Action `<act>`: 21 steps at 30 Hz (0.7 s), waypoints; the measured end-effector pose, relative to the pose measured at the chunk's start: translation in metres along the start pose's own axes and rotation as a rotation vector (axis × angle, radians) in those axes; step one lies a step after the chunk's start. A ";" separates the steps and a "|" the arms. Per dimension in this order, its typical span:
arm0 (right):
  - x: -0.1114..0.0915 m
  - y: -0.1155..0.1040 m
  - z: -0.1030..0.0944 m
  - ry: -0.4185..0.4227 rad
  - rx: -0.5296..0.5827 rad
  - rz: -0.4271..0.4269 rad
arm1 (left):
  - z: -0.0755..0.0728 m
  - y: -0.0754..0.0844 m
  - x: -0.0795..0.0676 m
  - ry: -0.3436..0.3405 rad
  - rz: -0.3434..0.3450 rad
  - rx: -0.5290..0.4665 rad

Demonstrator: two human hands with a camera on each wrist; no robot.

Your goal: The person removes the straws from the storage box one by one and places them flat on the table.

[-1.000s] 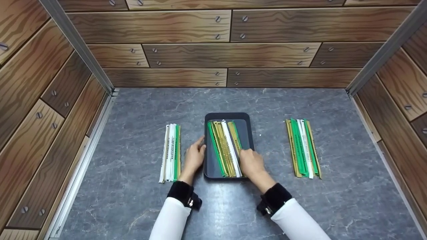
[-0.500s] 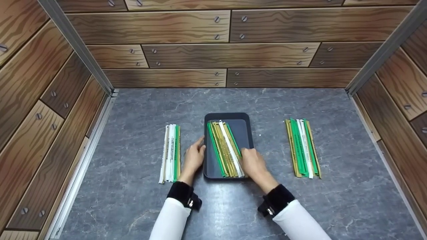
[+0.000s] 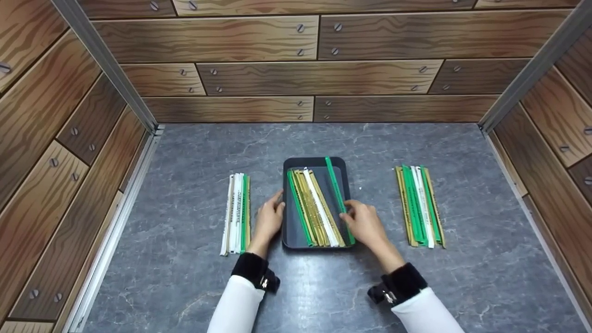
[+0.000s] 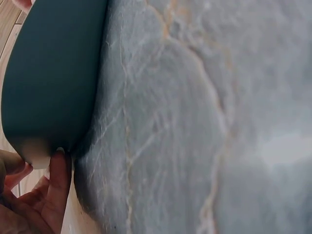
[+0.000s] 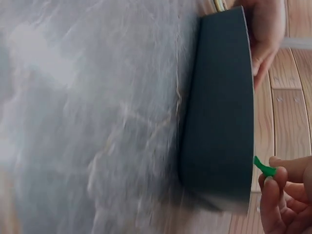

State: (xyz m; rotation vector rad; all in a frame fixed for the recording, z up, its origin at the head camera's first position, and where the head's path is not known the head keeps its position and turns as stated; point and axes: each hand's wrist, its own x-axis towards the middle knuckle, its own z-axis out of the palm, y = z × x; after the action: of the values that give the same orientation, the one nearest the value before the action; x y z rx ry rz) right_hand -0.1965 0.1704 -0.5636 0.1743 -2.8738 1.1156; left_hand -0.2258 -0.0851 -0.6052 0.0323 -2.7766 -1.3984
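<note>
A dark rectangular tray (image 3: 316,162) holds a bundle of slim wrapped sticks (image 3: 310,208), gold, white and green, lying slightly slanted on its left side. My right hand (image 3: 367,224) pinches a long green wrapped stick (image 3: 334,178) between thumb and fingers over the tray's right side. The stick's far end reaches the back rim; its green tip (image 5: 265,168) shows by the fingertips in the right wrist view. My left hand (image 3: 268,219) rests against the tray's left wall, fingers fairly straight; in the left wrist view its fingertips (image 4: 59,161) touch the tray's outer corner.
A second bundle of wrapped sticks (image 3: 237,212) lies left of my left hand, and a third bundle (image 3: 418,206) lies to the right. All stand on a grey marbled tabletop (image 3: 314,296), enclosed by wood-patterned panels (image 3: 259,76) at back and sides.
My right hand has moved right, drawing the green stick away from the bundle toward the tray's right edge. The sticks left behind lie closer together on the left. My left hand stays put.
</note>
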 end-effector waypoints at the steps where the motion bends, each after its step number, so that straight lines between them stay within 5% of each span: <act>1: -0.001 0.004 -0.003 0.015 0.006 0.002 | 0.000 0.000 0.000 0.001 0.002 0.000; 13: -0.014 0.055 -0.040 0.122 -0.076 0.104 | 0.000 0.000 0.001 0.008 -0.002 -0.001; 21: -0.019 0.079 -0.061 0.149 -0.174 0.271 | 0.001 -0.002 0.002 0.019 0.020 0.013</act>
State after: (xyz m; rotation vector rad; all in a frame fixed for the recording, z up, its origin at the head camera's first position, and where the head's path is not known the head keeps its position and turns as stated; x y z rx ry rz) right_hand -0.1866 0.2707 -0.5735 -0.3006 -2.8981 0.8608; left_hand -0.2276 -0.0855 -0.6076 0.0181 -2.7627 -1.3678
